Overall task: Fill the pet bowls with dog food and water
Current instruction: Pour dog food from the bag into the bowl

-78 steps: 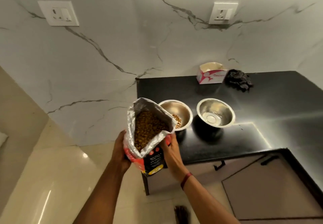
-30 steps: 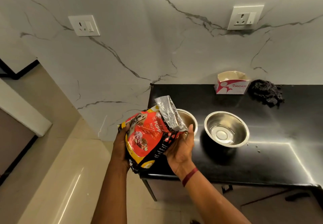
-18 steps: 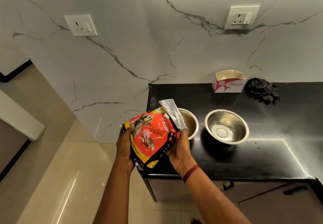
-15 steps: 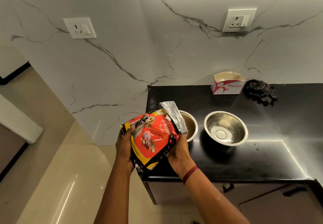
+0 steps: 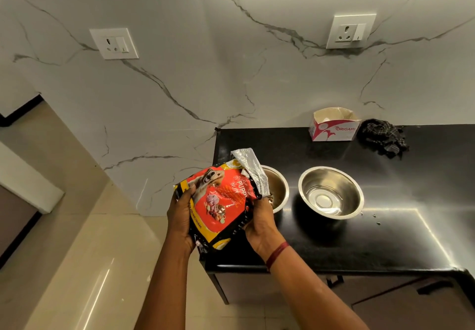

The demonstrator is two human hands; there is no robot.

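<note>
Here the left hand (image 5: pixel 181 221) and right hand (image 5: pixel 259 223) grip the bag (image 5: pixel 218 201) over the left edge of the desk (image 5: pixel 385 239). The left bowl (image 5: pixel 282 184) holds kibble (image 5: pixel 272 198); the right bowl (image 5: pixel 331 192) shows bare steel.

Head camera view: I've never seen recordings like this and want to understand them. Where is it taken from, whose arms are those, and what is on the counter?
There is no machine here. A person wears a wide-angle camera on the head, so the single picture looks forward and down along their own arms. The left hand and right hand both grip a red dog food bag, tilted with its silver mouth toward the left steel bowl, where some kibble shows. The right steel bowl beside it holds no kibble. Both bowls stand on a black countertop. At the back, by the marble wall, sit an open Origami carton and a crumpled dark cloth.
</note>
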